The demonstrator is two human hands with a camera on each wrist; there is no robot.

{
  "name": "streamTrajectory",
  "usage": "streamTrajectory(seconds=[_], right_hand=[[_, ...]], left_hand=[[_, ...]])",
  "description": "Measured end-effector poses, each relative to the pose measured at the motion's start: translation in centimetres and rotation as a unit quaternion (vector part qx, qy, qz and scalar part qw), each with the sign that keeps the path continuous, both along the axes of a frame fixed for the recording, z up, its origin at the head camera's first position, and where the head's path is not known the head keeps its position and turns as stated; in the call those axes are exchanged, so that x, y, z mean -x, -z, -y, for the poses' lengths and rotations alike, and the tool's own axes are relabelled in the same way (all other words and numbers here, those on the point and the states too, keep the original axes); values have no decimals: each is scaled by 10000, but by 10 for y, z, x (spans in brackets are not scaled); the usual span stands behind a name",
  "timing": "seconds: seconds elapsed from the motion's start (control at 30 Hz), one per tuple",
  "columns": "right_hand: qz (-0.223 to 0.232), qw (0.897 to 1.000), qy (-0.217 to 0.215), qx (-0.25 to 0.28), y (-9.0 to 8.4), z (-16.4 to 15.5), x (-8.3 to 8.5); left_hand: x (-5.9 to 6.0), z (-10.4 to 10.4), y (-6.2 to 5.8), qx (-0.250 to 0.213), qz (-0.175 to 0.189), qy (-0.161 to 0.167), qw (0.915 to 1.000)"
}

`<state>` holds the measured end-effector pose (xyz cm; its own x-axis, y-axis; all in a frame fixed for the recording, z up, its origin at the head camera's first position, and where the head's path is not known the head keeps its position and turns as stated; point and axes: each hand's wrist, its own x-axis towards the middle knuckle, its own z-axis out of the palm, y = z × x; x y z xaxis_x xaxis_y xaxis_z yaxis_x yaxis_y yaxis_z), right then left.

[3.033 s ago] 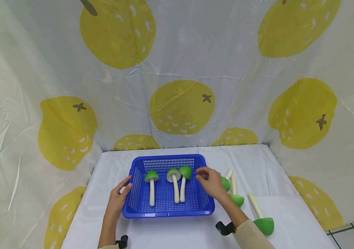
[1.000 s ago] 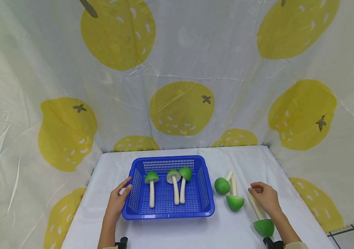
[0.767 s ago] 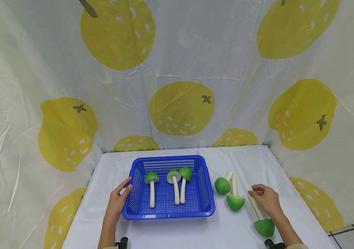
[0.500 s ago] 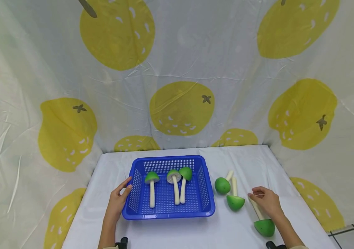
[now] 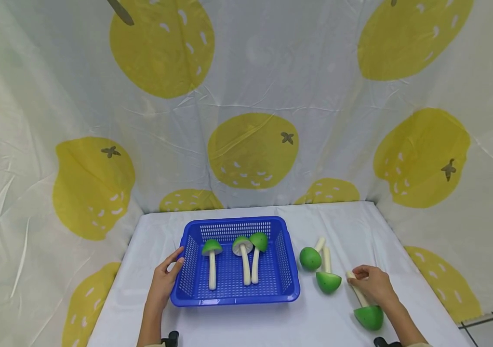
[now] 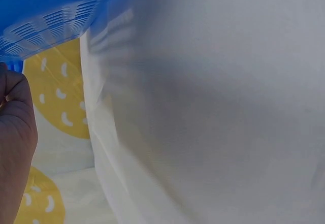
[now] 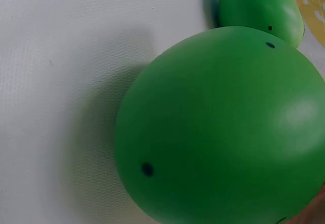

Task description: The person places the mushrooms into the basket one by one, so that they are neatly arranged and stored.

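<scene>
My left hand [image 5: 162, 279] holds the left rim of a blue plastic basket [image 5: 233, 300], thumb and index fingertip at its edge; in the left wrist view the hand [image 6: 15, 127] is partly out of frame beside the basket [image 6: 45, 26]. Over on the right, my right hand [image 5: 374, 284] pinches the pale stem of a green-capped toy mushroom [image 5: 369, 317] near its free end. That mushroom lies on the white cloth, its cap toward me. Its spotted cap [image 7: 218, 127] fills much of the right wrist view and hides most of the hand.
Three similar mushrooms, one of them this toy mushroom [image 5: 212, 270], lie inside the basket. Between basket and right hand, two more mushrooms lie close together, a rounded one [image 5: 310, 259] and another [image 5: 328, 282]. Lemon-patterned cloth [image 5: 252, 149] walls the table's back and sides.
My right hand has gone from the basket's right side to the mushroom at the right, then lowered slightly until its fingers meet on the stem. My left hand and the basket stay put.
</scene>
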<state>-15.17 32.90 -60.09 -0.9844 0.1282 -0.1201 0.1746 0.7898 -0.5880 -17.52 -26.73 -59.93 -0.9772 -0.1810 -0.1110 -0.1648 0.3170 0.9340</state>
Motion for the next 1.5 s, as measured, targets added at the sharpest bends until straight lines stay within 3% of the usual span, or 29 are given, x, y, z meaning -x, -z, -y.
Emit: streamTrajectory(seconds=[0.47, 1.13, 1.5], right_hand=[[563, 9981, -240, 0, -5, -4, -3], [416, 9964, 6, 743, -12, -4, -11], [307, 9911, 427, 1224, -20, -6, -7]], left_hand=[[0, 0, 2, -7, 77, -9, 10000], [-2, 0, 1, -56, 18, 7, 10000], [-2, 0, 2, -34, 24, 3, 10000]])
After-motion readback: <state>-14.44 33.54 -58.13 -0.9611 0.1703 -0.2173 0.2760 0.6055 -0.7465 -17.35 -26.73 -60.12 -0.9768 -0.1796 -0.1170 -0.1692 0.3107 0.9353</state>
